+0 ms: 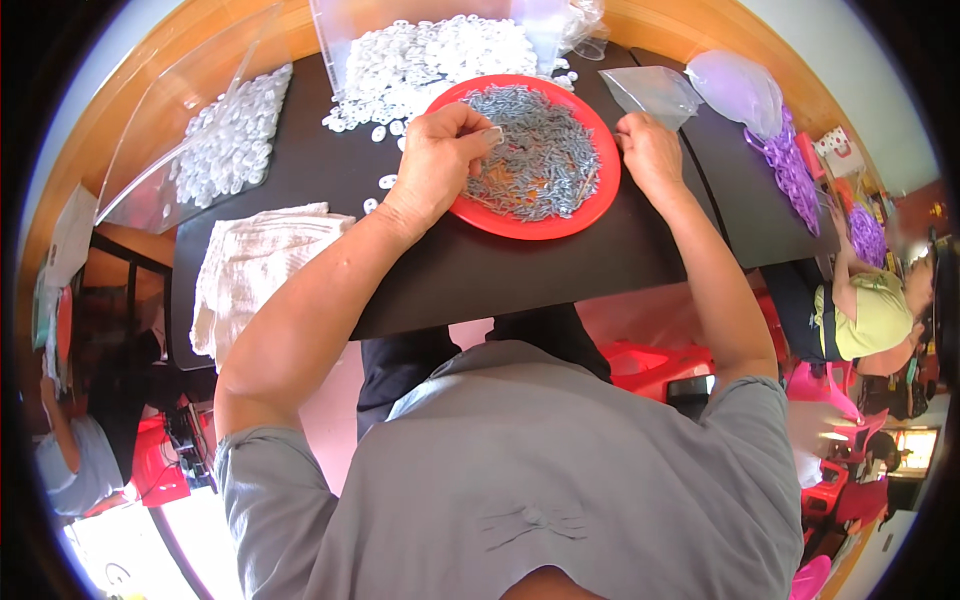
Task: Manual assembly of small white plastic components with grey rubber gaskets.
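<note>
Grey metal pieces in red plate, left hand fingertips seemingly pinching one, right hand fingers curled at rim.

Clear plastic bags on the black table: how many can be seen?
3. One large clear bag holding white rings lies at the far left, one small empty bag lies beyond the right hand, and one puffed bag sits at the far right. Others may be hidden.

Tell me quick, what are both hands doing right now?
Left hand: fingers pinched over the red plate of small grey metal pieces; whether it holds one cannot be told.
Right hand: curled at the plate's rim; holding anything cannot be told.
</note>
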The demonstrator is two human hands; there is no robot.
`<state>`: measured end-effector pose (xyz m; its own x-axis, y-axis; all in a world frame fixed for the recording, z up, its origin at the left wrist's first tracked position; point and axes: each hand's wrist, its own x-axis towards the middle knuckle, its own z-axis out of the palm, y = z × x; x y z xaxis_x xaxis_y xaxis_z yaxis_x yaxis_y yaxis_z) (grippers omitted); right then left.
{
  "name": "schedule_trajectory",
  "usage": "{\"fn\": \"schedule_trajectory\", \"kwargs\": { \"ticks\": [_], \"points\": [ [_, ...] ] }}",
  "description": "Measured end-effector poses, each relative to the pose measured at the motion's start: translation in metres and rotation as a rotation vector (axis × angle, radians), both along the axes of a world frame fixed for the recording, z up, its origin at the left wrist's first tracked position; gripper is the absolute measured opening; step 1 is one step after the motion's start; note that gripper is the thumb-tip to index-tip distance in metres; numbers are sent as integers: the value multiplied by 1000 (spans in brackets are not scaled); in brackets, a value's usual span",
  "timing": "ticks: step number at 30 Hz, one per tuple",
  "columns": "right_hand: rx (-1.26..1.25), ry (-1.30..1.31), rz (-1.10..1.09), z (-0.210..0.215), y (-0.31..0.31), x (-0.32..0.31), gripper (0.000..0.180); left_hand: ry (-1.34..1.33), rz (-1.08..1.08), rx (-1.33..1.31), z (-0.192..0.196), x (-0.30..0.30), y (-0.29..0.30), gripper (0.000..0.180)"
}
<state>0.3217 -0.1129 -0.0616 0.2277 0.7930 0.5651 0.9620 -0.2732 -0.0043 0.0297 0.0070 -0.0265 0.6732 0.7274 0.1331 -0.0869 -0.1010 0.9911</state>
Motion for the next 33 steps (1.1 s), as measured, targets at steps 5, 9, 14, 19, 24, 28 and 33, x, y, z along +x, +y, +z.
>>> {"fn": "schedule_trajectory", "kwargs": {
  "ticks": [5,9,14,19,24,28,33],
  "points": [
    [-129,65,-219,20,6,1,17,-30,32,-145,6,-4,6,10],
    [106,740,2,58,21,-31,15,-94,31,-207,7,-6,8,10],
    [108,1354,415,78,46,-124,8,-153,22,-366,8,-8,7,9],
    [208,1213,548,76,63,-179,6,-314,109,-564,8,-6,12,16],
    [360,667,645,64,86,-215,11,-588,64,-850,15,-10,18,34],
    [392,522,699,46,100,-225,13,-692,127,-968,9,-14,40,28],
    [350,405,725,53,92,-217,13,-689,-4,-1042,6,-14,56,20]
  ]
}}
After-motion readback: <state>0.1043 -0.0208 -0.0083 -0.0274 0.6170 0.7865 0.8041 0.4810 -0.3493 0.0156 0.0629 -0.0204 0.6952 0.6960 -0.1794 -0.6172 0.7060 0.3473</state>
